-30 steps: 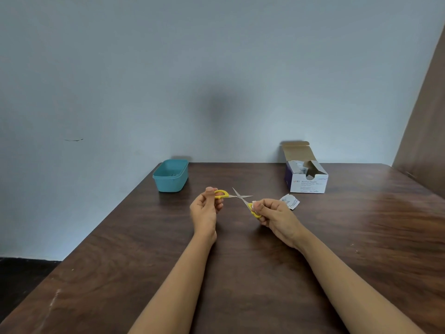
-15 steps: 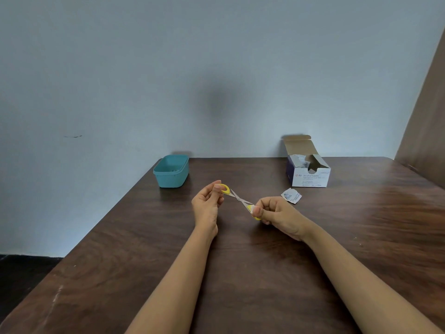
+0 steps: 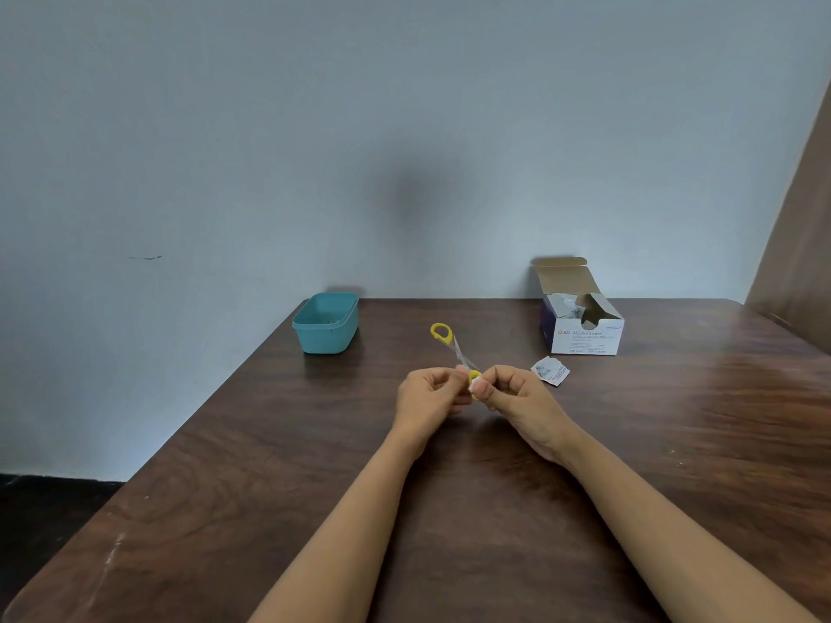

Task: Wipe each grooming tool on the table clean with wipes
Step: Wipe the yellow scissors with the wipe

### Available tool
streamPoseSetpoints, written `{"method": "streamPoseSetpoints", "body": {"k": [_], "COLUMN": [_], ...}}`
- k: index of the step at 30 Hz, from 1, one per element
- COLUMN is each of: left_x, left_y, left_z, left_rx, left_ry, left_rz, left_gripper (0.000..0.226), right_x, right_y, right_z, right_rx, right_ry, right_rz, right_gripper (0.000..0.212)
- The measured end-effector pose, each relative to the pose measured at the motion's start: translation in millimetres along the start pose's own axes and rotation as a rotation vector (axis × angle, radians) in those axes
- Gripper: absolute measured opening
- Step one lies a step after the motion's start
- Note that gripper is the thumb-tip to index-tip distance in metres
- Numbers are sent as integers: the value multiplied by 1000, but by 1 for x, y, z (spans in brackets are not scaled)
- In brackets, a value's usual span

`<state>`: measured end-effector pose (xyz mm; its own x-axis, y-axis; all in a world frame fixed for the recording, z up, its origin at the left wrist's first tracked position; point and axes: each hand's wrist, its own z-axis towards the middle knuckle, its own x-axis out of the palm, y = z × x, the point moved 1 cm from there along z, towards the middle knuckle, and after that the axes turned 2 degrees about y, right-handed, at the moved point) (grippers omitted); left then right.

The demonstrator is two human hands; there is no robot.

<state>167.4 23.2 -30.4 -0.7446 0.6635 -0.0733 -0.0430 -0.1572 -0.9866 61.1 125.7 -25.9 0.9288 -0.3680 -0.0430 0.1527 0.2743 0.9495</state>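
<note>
Two-handed pinch on yellow scissors (image 3: 457,354) above table (image 3: 270,487) middle.
Pinched at blades by left hand (image 3: 427,397) fingertips, at lower loop through wipe (image 3: 471,388) by right hand (image 3: 521,402) thumb and curled fingers. Teal tub (image 3: 326,340) contents unclear; sachets (image 3: 565,304) in open swab box (image 3: 584,343).

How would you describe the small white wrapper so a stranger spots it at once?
Start at the dark wooden table. Near its far right stands an open white swab box. The wrapper lies just in front: small, flat and crumpled, unlike the box.
</note>
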Motion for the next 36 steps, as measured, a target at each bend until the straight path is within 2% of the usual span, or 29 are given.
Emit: {"method": "streamPoseSetpoints", "body": {"k": [4,7,11,15,19,25,36], "left_x": [-5,-4,0,2,0,8,13], "left_y": [0,0,0,-1,1,1,1], "left_z": [1,2,1,1,4,-1,-5], "left_rx": [8,16,111,193,284,368,406], "left_ry": [5,-36,-55,-103,-182,6,137], "left_rz": [1,-42,-62,2,154,285,386], "left_gripper": [18,16,15,14,13,15,13], "right_x": [1,0,2,9,6,-11,-11], "right_y": [3,4,7,8,7,0,1], "right_z": [-2,-2,0,2,5,9,7], "right_rx": [26,72,132,145,130,176,201], "right_ry": [67,50,-79,-177,-370,-578,-521], "right_rz": [10,126,297,392,449,460,408], "right_gripper": [10,11,11,21,11,6,6]}}
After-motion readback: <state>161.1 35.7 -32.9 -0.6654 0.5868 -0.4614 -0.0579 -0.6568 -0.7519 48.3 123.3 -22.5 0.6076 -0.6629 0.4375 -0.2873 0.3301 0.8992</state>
